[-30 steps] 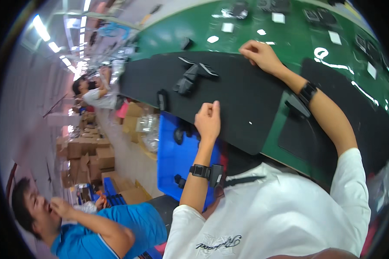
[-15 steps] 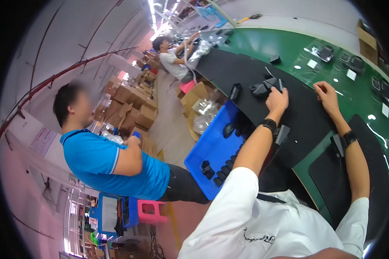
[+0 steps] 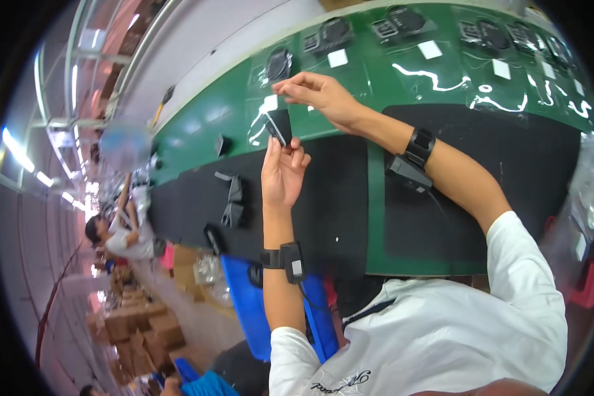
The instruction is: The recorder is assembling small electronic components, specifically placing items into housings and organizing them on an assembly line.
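Note:
My left hand [image 3: 284, 175] is raised over the black mat, its thumb and fingers closed on a black wedge-shaped piece [image 3: 280, 125] with a pale edge. Just above and to the right of that piece, my right hand [image 3: 327, 99] reaches leftward, bent fingers apart from the thumb and nothing visible between them. Behind the fingertips lies a clear plastic bag [image 3: 252, 98] with a dark device [image 3: 279, 64] and a white card [image 3: 269, 103]. Several similar dark pieces [image 3: 232, 214] lie on the mat to the left, and one small black piece [image 3: 222, 145] sits on the green surface.
A row of bagged dark devices with white cards [image 3: 337, 58] lines the far side of the green table [image 3: 208, 112]. Black mats [image 3: 330, 204] cover its near part. A blue bin [image 3: 244, 310] stands below the edge. One person [image 3: 129, 241] sits at the far left.
My view has swung right. My left hand has lifted a black wedge-shaped piece from the group on the mat and brought it toward the bags. My right hand has come close to it.

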A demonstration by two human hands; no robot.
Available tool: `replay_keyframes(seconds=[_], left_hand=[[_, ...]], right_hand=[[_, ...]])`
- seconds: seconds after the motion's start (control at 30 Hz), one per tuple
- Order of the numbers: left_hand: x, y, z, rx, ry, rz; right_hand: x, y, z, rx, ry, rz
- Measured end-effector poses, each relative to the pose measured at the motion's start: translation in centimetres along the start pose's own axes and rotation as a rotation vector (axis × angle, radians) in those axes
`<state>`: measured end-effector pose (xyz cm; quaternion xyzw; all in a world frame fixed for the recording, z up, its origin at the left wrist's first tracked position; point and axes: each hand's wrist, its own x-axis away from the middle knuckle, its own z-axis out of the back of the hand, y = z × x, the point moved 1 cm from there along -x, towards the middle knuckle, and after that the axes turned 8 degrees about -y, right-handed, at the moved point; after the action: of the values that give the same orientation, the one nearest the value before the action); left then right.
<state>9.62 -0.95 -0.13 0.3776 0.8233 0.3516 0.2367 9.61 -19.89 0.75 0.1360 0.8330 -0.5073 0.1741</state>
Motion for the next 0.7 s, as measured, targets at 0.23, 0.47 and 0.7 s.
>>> replay_keyframes(seconds=[0.23, 0.47, 0.7], left_hand=[[-7.9, -4.3, 0.9, -0.033, -0.149, 0.155], [-9.5, -3.9, 1.2, -0.037, 0.0, -0.026], [-7.9, -2.0, 4.3, 0.439, -0.027, -0.119]], right_hand=[[0.5, -1.5, 1.1, 0.279, 0.067, -0.051], [-2.4, -0.6, 0.0, 0.19, 0.26, -0.155], [-2.5, 1.6, -0.1, 0.272, 0.061, -0.203]])
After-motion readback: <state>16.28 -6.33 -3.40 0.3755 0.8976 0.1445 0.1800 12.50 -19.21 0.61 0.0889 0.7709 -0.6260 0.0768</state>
